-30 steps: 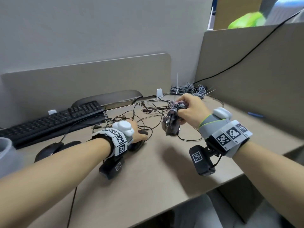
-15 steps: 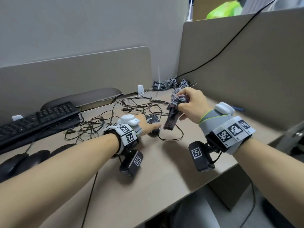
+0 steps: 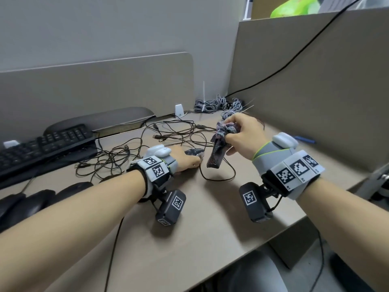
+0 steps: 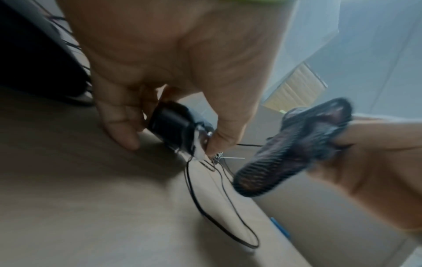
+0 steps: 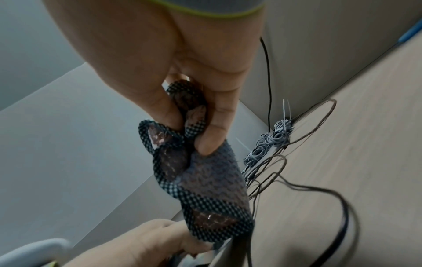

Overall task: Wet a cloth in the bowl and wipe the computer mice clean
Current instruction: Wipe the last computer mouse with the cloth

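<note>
The left hand (image 3: 185, 163) rests low on the beige laminate desk (image 3: 189, 239) and grips a small black wired computer mouse (image 4: 173, 124). In the left wrist view its fingers (image 4: 118, 126) are curled down around both sides of the mouse, with the thumb on one side, and the mouse touches the desk surface. A thin black cable (image 4: 205, 213) goes out from the front of the mouse and makes a loop on the desk.

The right hand (image 3: 242, 133) is raised above the desk, just beside the left hand. It holds a bunched dark cloth with a grey and purple checked weave (image 3: 219, 148). The thumb and the curled fingers (image 5: 217, 117) pinch the upper part of the cloth, and the lower end hangs down free, very near the mouse. I cannot tell if the cloth touches the mouse.

Behind the hands lies a tangle of thin dark cables (image 3: 147, 148) on the desk. At the left stands a black keyboard (image 3: 42, 148), and in front of it are several other black computer mice (image 3: 37, 201) in a row. Grey coiled cords (image 3: 212, 103) lie in the far corner by the beige partition panel (image 3: 305, 91).
</note>
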`<state>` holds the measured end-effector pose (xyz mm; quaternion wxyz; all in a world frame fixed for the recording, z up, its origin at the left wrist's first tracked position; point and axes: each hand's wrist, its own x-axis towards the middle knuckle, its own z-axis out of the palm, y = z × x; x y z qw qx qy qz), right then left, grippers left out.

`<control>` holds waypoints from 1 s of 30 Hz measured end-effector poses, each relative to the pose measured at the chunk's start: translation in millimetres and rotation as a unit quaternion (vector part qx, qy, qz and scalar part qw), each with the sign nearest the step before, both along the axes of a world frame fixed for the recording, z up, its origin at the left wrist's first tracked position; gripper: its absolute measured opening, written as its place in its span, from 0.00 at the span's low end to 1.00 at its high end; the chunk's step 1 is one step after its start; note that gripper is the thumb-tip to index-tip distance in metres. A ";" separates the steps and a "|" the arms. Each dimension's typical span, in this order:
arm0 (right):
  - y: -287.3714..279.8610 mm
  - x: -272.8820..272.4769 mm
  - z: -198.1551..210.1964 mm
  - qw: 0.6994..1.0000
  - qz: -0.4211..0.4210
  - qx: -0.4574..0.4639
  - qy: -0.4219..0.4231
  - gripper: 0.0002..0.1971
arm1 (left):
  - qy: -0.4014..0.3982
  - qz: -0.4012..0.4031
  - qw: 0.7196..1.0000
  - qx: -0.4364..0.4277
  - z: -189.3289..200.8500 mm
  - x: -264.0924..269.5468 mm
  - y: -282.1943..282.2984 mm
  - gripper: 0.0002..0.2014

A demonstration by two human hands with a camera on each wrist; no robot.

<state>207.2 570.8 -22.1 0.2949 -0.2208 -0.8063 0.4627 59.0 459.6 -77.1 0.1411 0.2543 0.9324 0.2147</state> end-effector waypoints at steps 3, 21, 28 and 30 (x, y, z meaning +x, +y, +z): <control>-9.7 -12.4 -1.1 1.000 0.020 -0.001 0.000 0.15 | -0.031 -0.005 0.997 0.076 -10.4 -8.3 -13.3 0.27; -97.4 -60.3 -11.4 0.942 0.120 0.291 -0.112 0.21 | -0.148 0.016 0.934 0.323 27.5 13.6 -118.3 0.31; -97.2 -59.0 -9.0 0.965 0.100 0.235 -0.051 0.15 | -0.123 0.006 0.943 0.308 24.1 5.2 -126.8 0.34; -109.0 -60.8 -8.6 0.953 0.126 0.276 -0.027 0.15 | -0.107 -0.002 0.950 0.293 23.7 1.9 -127.1 0.34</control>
